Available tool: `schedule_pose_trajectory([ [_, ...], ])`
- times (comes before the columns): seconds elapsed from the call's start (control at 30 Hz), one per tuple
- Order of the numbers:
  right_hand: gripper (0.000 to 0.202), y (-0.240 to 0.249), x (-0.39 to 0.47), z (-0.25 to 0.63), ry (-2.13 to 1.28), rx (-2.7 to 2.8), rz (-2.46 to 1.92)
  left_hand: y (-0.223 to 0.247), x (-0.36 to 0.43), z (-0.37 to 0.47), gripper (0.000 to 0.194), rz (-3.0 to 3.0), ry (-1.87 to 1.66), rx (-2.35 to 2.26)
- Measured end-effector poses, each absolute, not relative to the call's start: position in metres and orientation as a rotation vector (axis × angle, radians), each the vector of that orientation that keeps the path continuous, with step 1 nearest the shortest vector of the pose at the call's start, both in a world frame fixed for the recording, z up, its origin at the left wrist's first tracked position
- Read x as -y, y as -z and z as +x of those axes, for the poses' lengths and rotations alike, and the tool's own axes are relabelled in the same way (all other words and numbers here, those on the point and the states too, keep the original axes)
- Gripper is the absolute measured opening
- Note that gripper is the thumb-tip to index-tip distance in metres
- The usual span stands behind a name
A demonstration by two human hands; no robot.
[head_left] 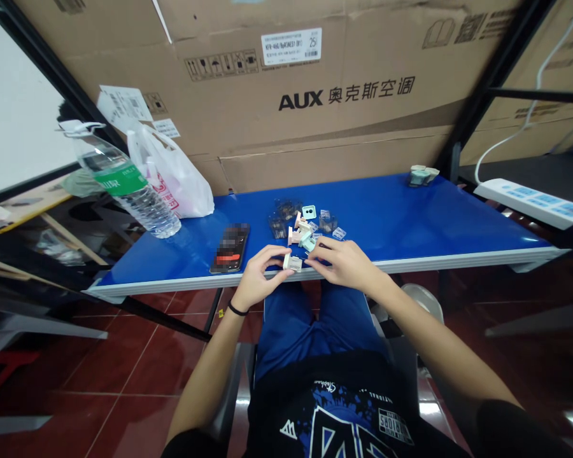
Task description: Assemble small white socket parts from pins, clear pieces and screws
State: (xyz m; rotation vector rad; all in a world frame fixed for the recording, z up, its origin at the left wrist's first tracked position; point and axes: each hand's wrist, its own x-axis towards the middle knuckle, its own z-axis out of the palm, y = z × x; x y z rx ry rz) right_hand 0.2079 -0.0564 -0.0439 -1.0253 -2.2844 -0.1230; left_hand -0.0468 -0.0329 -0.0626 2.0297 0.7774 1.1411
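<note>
My left hand (pixel 258 277) pinches a small white and beige plastic part (pixel 292 262) at the near edge of the blue table (pixel 410 222). My right hand (pixel 341 262) meets it from the right, fingertips on the same part. Just beyond the hands lies a small heap of similar pale plastic parts (pixel 303 232), with several clear plastic pieces (pixel 327 221) around it. A black band circles my left wrist.
A phone (pixel 230 247) lies left of the hands. A water bottle (pixel 124 184) leans at the table's left end beside a white plastic bag (pixel 174 172). More small parts (pixel 421 175) sit far right. Cardboard boxes (pixel 315 89) back the table; a power strip (pixel 530 200) lies right.
</note>
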Motion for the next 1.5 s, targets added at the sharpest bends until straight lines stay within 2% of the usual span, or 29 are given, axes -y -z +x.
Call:
schedule_pose_trajectory([
  [0.47, 0.026, 0.046, 0.06, 0.199, 0.532, 2.386, -0.879, 0.062, 0.033, -0.047, 0.037, 1.943, -1.164, -0.719],
  [1.1, 0.027, 0.045, 0.062, 0.197, 0.305, 2.346, -0.724, 0.069, 0.03, -0.052, 0.041, 1.879, -1.259, -0.602],
  [1.23, 0.031, 0.049, 0.058, 0.2, 0.364, 2.36, -0.662, 0.069, 0.029, -0.052, 0.042, 1.879, -1.25, -0.601],
  [1.5, 0.024, 0.051, 0.056, 0.204, 0.544, 2.3, -0.617, 0.068, 0.031, -0.052, 0.041, 1.884, -1.232, -0.632],
])
